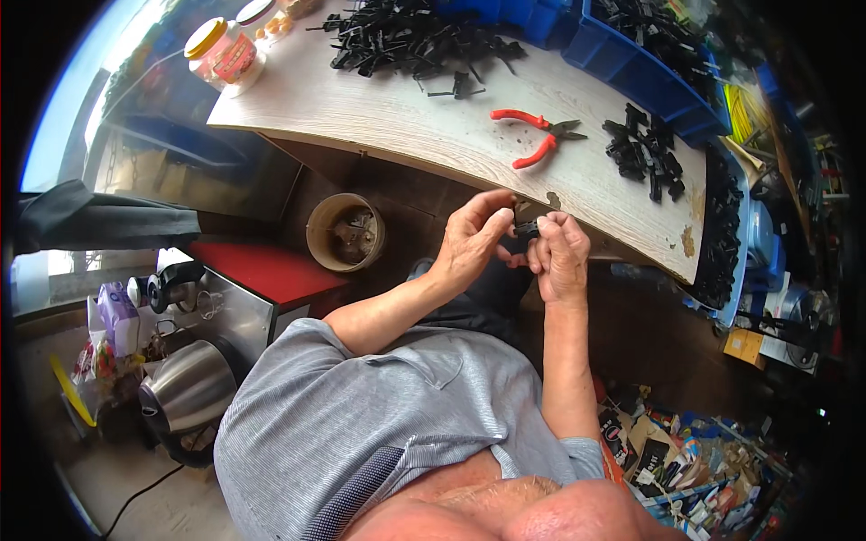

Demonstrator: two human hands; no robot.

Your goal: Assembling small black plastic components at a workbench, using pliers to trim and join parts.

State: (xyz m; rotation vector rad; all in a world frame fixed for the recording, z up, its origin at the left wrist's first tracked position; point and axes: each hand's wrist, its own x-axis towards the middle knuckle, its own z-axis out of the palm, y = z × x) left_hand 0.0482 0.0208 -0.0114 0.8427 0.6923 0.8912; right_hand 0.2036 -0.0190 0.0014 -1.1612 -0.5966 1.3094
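Note:
Both hands meet just off the table's front edge, around a small black plastic part (526,231). My left hand (476,233) is closed on one side of it, thumb and fingers pinched together. From the other side my right hand (560,255) grips the same part, its fingers curled. The part is largely covered by the fingers. Beyond the hands, red-handled pliers (547,135) lie on the table with their jaws apart. To their right is a small pile of black plastic parts (646,153), and a larger heap of similar parts (397,41) lies farther back.
The pale wooden table (433,126) has a chipped front edge. Blue crates (622,72) with black parts stand at the back right. A yellow-lidded jar (221,54) is at the far left. Below are a bucket (316,233) and a steel kettle (194,386); packaging litters the lower right.

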